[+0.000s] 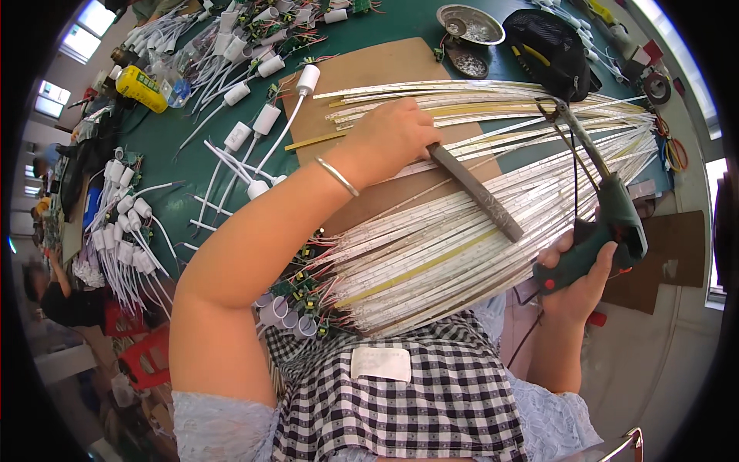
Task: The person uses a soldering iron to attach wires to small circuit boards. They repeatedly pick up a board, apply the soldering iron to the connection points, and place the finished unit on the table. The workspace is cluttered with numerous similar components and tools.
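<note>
My right hand (583, 289) grips a green soldering gun (620, 219) by its handle, with its long metal front pointing up and away. My left hand (392, 138) rests over the far bunch of light strips (454, 94). Its fingers are curled, and what they pinch is hidden under them. A dark flat bar (481, 196) lies slantwise across the strips, its far end at my left fingertips. Nearer me spreads a wide fan of white and yellowish light strips (431, 266). Small green circuit boards (296, 289) with red wires sit at the strips' left ends.
Brown cardboard (369, 65) lies under the strips on the green tabletop (173, 142). Behind stand a metal bowl (485, 17) and a black mesh bag (548, 50). White corded connectors (127, 246) and a yellow bottle (140, 90) crowd the left. A person (65, 296) is farther left.
</note>
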`<control>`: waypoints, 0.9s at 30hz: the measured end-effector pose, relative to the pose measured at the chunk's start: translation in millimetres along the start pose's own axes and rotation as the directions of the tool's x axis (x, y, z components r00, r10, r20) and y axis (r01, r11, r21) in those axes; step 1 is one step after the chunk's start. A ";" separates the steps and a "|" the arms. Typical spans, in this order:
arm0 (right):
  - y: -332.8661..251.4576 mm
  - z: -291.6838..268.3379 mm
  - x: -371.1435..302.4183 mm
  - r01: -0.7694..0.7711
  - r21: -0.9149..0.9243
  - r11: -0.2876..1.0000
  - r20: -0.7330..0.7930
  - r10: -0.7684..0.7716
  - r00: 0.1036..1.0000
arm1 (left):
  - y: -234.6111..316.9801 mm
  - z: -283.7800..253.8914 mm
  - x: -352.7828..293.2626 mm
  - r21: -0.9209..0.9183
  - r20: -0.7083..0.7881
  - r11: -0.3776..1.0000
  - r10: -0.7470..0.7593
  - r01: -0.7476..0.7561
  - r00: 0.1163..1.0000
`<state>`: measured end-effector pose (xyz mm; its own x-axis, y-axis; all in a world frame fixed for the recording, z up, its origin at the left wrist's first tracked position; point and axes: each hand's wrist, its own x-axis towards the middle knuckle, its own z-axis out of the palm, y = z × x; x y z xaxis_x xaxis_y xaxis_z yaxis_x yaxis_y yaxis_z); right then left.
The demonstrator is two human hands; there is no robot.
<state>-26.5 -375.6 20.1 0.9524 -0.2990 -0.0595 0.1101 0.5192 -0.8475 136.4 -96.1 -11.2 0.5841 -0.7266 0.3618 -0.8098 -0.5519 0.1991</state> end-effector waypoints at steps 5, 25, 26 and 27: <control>3.0 0.2 -1.4 -0.038 -0.004 0.999 -0.016 0.038 0.999 | -6.3 -31.4 -37.8 -0.106 0.023 0.984 -0.143 0.145 0.989; 33.7 29.6 -7.7 -0.215 -0.086 0.973 0.153 0.226 0.962 | 25.9 -97.3 -146.1 0.236 0.109 0.925 -0.329 0.297 0.938; 34.3 28.6 -6.7 -0.210 -0.099 0.973 0.160 0.223 0.961 | 14.5 -98.6 -162.5 0.192 0.125 0.931 -0.337 0.310 0.933; 35.3 27.6 -5.3 -0.200 -0.108 0.974 0.164 0.216 0.962 | 10.7 -102.3 -164.3 0.148 0.142 0.937 -0.338 0.317 0.931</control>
<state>-19.8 -333.5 5.1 0.9871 -0.0442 -0.1540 -0.1144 0.4786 -0.8706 26.1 59.2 24.7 0.8248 -0.5477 0.1404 -0.5649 -0.8082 0.1661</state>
